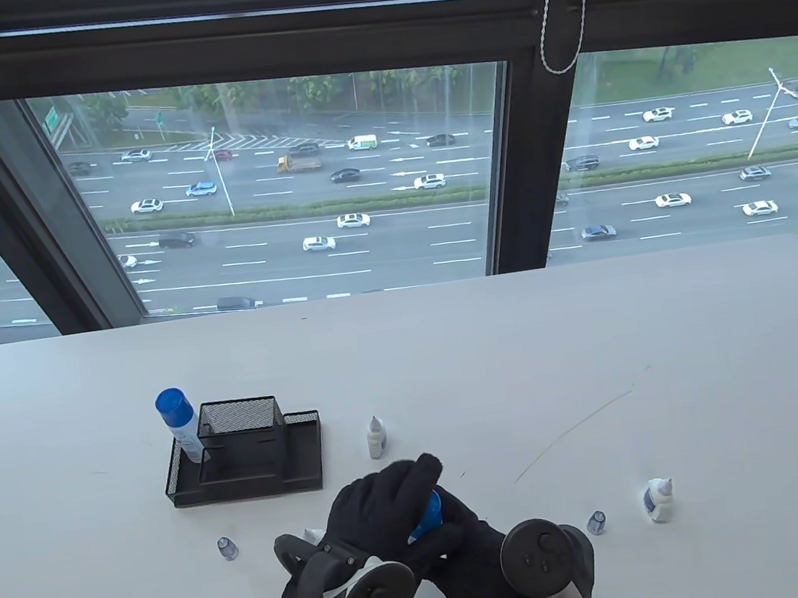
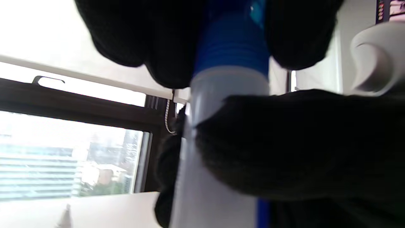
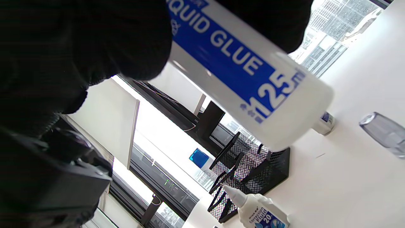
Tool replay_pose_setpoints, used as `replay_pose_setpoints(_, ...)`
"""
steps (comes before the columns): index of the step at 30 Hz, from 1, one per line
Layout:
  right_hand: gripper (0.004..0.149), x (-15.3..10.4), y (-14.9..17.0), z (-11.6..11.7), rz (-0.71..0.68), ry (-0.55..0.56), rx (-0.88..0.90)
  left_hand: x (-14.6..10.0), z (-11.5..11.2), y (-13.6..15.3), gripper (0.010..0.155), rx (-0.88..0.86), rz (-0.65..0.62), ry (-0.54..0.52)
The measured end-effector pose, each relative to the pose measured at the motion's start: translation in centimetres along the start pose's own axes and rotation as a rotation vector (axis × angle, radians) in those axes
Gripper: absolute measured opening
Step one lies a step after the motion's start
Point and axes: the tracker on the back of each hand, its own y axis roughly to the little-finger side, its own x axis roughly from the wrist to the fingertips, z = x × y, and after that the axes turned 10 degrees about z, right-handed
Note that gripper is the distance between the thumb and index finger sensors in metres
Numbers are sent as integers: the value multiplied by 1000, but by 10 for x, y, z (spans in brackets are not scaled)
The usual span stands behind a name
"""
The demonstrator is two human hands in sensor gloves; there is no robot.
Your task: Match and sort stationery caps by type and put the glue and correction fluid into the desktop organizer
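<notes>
Near the table's front edge, my left hand [image 1: 386, 506] curls over the liquid glue bottle's blue cap [image 1: 428, 517], and my right hand [image 1: 470, 561] grips the bottle [image 3: 253, 85], mostly hidden from above. Beyond on the white table [image 1: 594, 332], the mesh organizer [image 1: 242, 448] holds another glue bottle [image 1: 179, 423], below a window.

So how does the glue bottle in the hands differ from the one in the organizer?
The held glue bottle is off the table, gripped by both the left hand and the right hand; the other glue bottle stands upright in the black mesh organizer, untouched. The held one is mostly hidden by gloves, the other in plain sight. Both are white with blue caps.
</notes>
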Motion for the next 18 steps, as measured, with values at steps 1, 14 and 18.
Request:
replay_pose_setpoints(1, 75, 0, 0, 1, 2, 2, -11, 1, 2, 0, 62, -24, -11, 72)
replay_pose_setpoints(14, 74, -1, -2, 1, 0, -10, -15, 1, 8, 0, 55, -25, -59, 158)
replay_pose_setpoints(18, 74, -2, -3, -2, 2, 23, -16, -1, 1, -1, 81, 54, -24, 54)
